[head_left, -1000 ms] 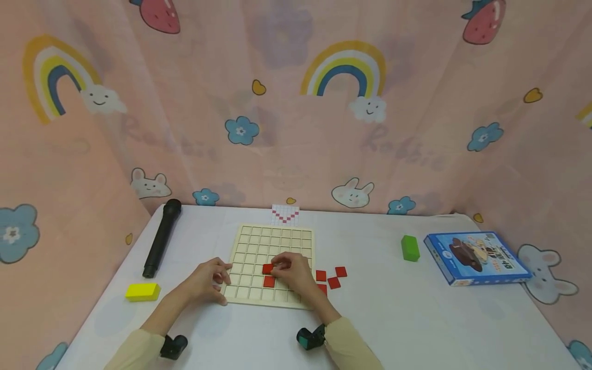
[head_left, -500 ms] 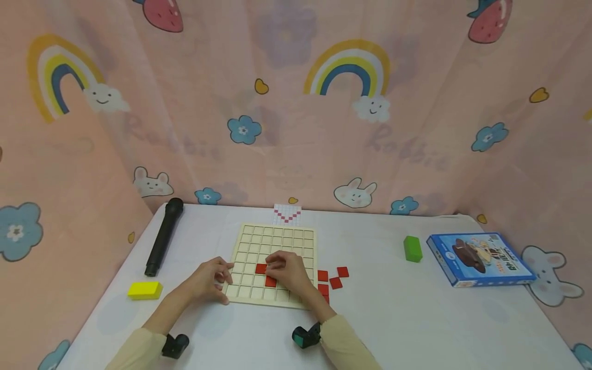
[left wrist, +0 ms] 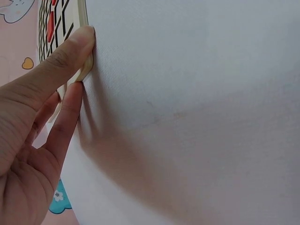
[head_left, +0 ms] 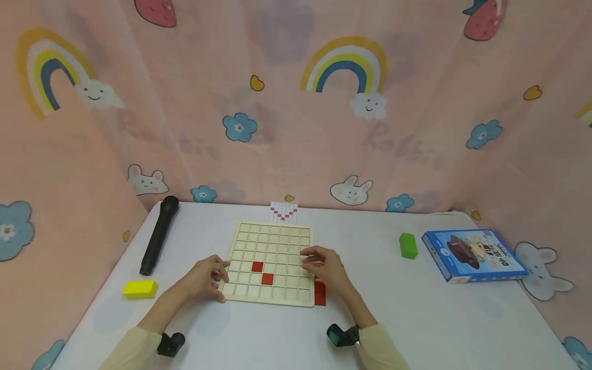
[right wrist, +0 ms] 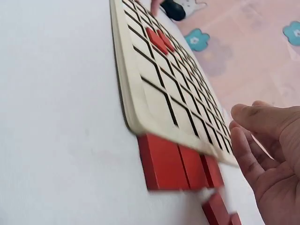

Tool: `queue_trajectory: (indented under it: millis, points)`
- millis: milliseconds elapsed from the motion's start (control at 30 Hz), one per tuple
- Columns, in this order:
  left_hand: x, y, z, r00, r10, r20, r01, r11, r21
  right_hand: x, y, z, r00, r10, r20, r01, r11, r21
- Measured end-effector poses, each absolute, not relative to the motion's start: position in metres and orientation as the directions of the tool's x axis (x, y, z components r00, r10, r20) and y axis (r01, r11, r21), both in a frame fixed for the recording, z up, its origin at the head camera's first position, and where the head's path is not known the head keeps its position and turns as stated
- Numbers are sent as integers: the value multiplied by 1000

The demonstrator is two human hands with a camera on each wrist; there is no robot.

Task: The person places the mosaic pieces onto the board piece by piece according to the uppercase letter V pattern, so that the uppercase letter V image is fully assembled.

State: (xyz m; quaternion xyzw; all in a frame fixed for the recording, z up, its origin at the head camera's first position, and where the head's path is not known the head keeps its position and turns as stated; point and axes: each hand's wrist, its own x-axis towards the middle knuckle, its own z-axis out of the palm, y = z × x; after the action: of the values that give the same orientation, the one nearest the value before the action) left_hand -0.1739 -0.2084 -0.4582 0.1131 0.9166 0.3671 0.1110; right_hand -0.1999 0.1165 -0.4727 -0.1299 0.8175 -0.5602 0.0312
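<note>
A cream grid board [head_left: 279, 247] lies on the white table. Two red square tiles sit in its cells: one tile [head_left: 257, 266], and another tile [head_left: 267, 279] diagonally nearer and to the right. At the front left of the board, my left hand [head_left: 201, 280] holds the rim, its thumb [left wrist: 77, 44] and a finger on the edge in the left wrist view. My right hand [head_left: 327, 268] hovers by the board's right edge, fingers loosely bent, with nothing seen between them. Below it, in the right wrist view, several loose red tiles [right wrist: 164, 164] lie along the rim.
Behind the board stands a small pattern card [head_left: 283, 212] with a red V of squares. To the left are a black microphone-like stick [head_left: 159, 236] and a yellow block [head_left: 141, 289]. A green block [head_left: 408, 245] and a blue box [head_left: 474, 255] lie right.
The red tile under my right hand has shifted one cell left. That hand has left it and moved right to the board's edge. My left hand has stayed at the rim.
</note>
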Motion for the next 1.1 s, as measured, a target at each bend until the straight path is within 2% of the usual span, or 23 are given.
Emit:
queue_trajectory:
  millis: [200,400,567,833,1100]
  points:
    - [-174,-214,-457,-948,301,-103,151,710,688,-199,171,-472,-984,-166,68,-143,498,-855]
    - [-173,-218,-458,-947,307,-93,158,700,697,-204,203,-479,-975,-221,-8,-125,583,-803]
    - [-174,-216,-458,-943,318,-94,164,694,701,-207,207,-485,-971,-238,15,-160,605,-780]
    - [-175,-213,-461,-943,318,-96,161,691,705,-204,204,-488,-984,-175,20,-126,618,-776]
    - [-174,-210,-460,-948,296,-115,129,689,713,-203,211,-491,-995,-79,56,-88,504,-859]
